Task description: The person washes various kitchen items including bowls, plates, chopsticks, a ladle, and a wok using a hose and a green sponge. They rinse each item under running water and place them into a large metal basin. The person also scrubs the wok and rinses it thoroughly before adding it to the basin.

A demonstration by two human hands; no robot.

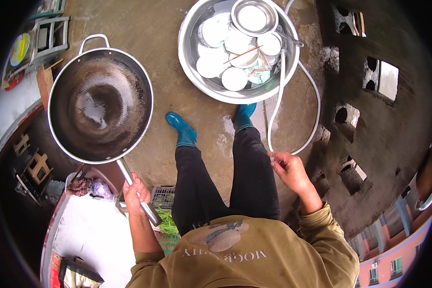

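My left hand point(135, 192) grips the steel handle of a large wok point(104, 104). The wok is held out at the left, its inside facing up at me. Its dark textured surface has brownish marks, and a shiny wet patch lies near the middle. My right hand point(291, 171) is beside my right thigh, thumb and fingers pinched on a small pale thing point(272, 158) too small to identify. Ahead of my boots stands a wide metal basin point(185, 54) holding several white bowls point(234, 79), a steel bowl point(255, 18), a brown chopstick point(243, 54) and a crumpled greenish cloth point(259, 73).
A white hose point(316, 97) hangs over the basin rim and loops on the wet concrete floor point(162, 82). A wall with block openings point(381, 77) rises at the right. A white tabletop point(90, 230) is at the lower left, near green vegetables point(167, 221). Wooden stools point(39, 168) stand farther left.
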